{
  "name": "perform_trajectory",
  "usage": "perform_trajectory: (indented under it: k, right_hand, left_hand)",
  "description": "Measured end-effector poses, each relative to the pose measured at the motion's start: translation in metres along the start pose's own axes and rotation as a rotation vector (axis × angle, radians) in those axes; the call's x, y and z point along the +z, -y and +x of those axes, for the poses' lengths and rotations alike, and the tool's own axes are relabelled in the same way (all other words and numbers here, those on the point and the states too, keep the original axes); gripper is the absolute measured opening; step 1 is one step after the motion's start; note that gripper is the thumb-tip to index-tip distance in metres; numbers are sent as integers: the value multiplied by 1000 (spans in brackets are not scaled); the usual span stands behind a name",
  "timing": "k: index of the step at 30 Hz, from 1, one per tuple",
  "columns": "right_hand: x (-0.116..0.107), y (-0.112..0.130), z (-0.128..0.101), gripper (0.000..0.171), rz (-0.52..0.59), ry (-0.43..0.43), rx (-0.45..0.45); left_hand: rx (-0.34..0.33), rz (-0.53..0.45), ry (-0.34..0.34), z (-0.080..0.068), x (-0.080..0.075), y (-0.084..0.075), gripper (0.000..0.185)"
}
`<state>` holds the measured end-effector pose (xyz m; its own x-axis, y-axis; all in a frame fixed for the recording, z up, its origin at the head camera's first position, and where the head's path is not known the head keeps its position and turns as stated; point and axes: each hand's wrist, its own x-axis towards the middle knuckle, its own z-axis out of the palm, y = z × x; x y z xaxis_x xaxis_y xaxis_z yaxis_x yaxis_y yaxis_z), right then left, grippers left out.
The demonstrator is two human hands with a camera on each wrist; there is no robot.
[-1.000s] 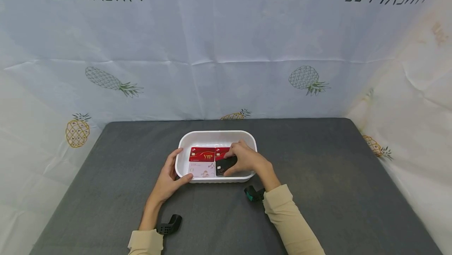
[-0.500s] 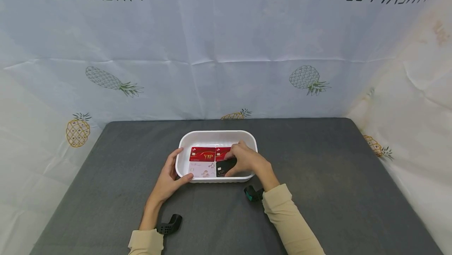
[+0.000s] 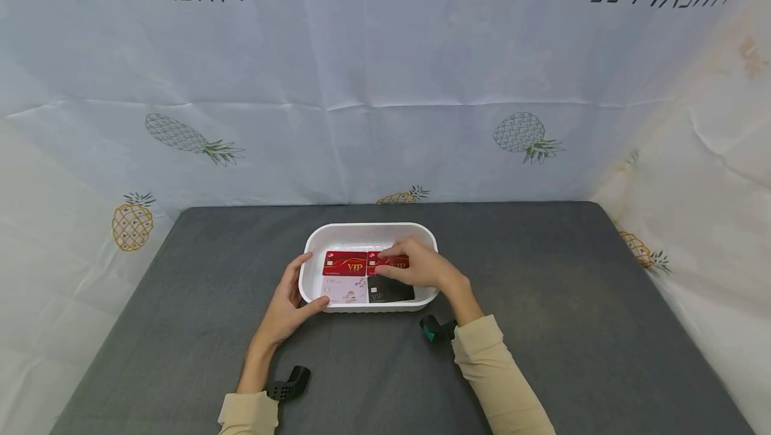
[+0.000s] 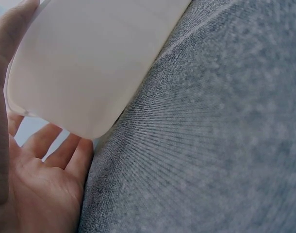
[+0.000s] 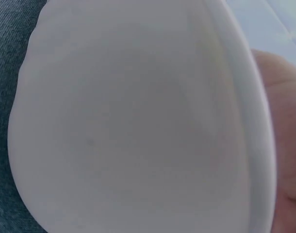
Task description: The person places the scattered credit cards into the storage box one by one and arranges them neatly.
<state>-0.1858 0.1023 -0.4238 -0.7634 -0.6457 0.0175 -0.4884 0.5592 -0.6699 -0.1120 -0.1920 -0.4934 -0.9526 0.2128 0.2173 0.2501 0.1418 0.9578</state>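
Observation:
A white plastic tray (image 3: pixel 343 235) holds two red VIP cards, a pale pink card (image 3: pixel 345 290) and a black card (image 3: pixel 391 290), laid flat in two rows. My left hand (image 3: pixel 286 311) holds the tray's left end, thumb on the front rim and fingers along the end wall. In the left wrist view, its fingers touch the tray's outer wall. Above the right-hand red card (image 3: pixel 399 262) is my right hand (image 3: pixel 424 266), thumb and fingers extended and apart over its face. Whether they touch it is unclear. The left red card (image 3: pixel 345 264) lies uncovered. The tray wall hides my right fingertips in the right wrist view.
A dark grey cloth (image 3: pixel 572 321) covers the table beneath the tray. Behind it hangs a pale curtain (image 3: pixel 349 154) printed with pineapples. Black wrist mounts (image 3: pixel 290 385) sit beside both forearms.
My right hand has let go of the black card and shifted back to the right-hand red card. The black card now lies fully in view. My left hand and the tray stay put.

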Motion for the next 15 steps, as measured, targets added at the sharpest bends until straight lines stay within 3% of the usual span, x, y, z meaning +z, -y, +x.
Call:
perform_trajectory:
  k: [6, 11, 15]
  right_hand:
    - [1, -2, -2, 29, 52, -119, -53]
    - [-2, -2, -7, 29, 48, -269, -2]
    - [-7, -2, -12, 28, 33, -386, 15]
  left_hand:
    - [-3, 6, -3, -1, -1, 1, 89]
    - [14, 25, 14, 1, -3, 0, 91]
    - [-3, 130, -13, 5, -9, -10, 90]
